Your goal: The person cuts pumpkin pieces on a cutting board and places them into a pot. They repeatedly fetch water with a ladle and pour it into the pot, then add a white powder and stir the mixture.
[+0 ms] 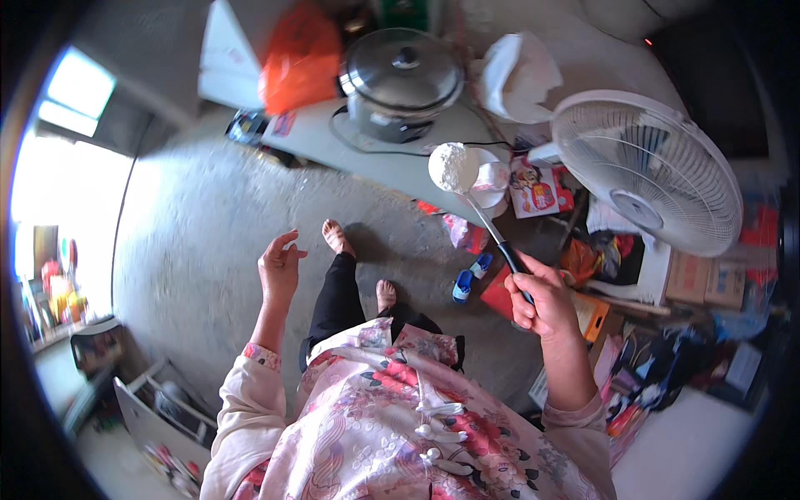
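My right hand (537, 292) grips the black handle of a long metal ladle (482, 215), held level out in front of me, its bowl heaped with white powder (452, 167). The bowl is seen over a white dish (492, 197) near the edge of the grey table (367, 158); I cannot tell whether they touch. My left hand (278, 263) hangs in the air over the floor with fingers apart and nothing in it. Further back on the table stands a lidded steel pot (402, 83) with a black cord.
An orange bag (298, 62) and white bag (518, 77) sit beside the pot. A white fan (646, 171) stands at right, above boxes (707, 283) and piled clothes. Blue slippers (462, 285) lie on the floor (200, 242). An open cabinet (158, 408) stands at lower left.
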A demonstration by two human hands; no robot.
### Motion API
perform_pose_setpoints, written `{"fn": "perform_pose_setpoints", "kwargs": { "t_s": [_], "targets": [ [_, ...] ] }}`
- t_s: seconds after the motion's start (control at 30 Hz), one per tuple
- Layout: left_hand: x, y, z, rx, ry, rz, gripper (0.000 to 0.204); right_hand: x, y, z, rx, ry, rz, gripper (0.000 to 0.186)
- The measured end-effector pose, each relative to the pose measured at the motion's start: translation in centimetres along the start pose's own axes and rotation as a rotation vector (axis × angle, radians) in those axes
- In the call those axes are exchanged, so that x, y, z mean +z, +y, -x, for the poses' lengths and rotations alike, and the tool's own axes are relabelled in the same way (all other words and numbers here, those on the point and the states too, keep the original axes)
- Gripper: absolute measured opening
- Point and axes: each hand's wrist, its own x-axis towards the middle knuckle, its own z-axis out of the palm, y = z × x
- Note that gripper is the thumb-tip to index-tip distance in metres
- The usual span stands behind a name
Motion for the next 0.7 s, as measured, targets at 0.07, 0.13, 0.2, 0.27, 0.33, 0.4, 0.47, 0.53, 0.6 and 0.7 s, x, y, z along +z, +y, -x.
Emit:
{"fn": "perform_pose_setpoints", "kwargs": {
  "t_s": [0.07, 0.13, 0.2, 0.27, 0.33, 0.4, 0.47, 0.53, 0.6, 0.7],
  "targets": [
    [-3.0, -1.7, 4.5, -0.082, 0.094, 0.018, 0.02, 1.4, 1.4, 0.8, 0.055, -0.055, 0.091, 0.047],
    [-5.7, -2.3, 7.8, -0.161, 0.185, 0.014, 0.019, 3.0, 3.1, 1.6, 0.106, -0.12, 0.183, 0.047],
    [-9.4, -5.2, 11.2, -0.182, 0.303, 0.03, 0.018, 5.9, 4.8, 1.9, 0.161, -0.159, 0.212, 0.048],
    [-13.7, -7.6, 14.6, -0.252, 0.406, -0.012, 0.018, 8.7, 6.4, 1.8, 0.212, -0.239, 0.28, 0.047],
    [-18.5, -10.5, 19.0, -0.305, 0.544, -0.012, 0.017, 12.6, 8.1, 1.6, 0.25, -0.308, 0.332, 0.047],
    [-23.5, -12.5, 23.8, -0.371, 0.655, -0.044, 0.017, 16.8, 9.9, 1.1, 0.278, -0.376, 0.391, 0.047],
    [-28.8, -13.9, 29.2, -0.454, 0.74, -0.115, 0.017, 21.3, 11.8, 0.4, 0.301, -0.435, 0.442, 0.047],
    [-34.3, -18.3, 35.8, -0.498, 0.901, -0.011, 0.017, 27.1, 13.7, -0.1, 0.336, -0.507, 0.476, 0.048],
    [-38.4, -17.6, 39.4, -0.614, 1.071, 0.122, 0.017, 33.1, 15.2, -0.4, 0.329, -0.558, 0.546, 0.048],
    [-43.6, -19.2, 42.4, -0.607, 1.205, 0.136, 0.017, 41.9, 18.2, -1.4, 0.332, -0.603, 0.584, 0.05]
  ]
}}
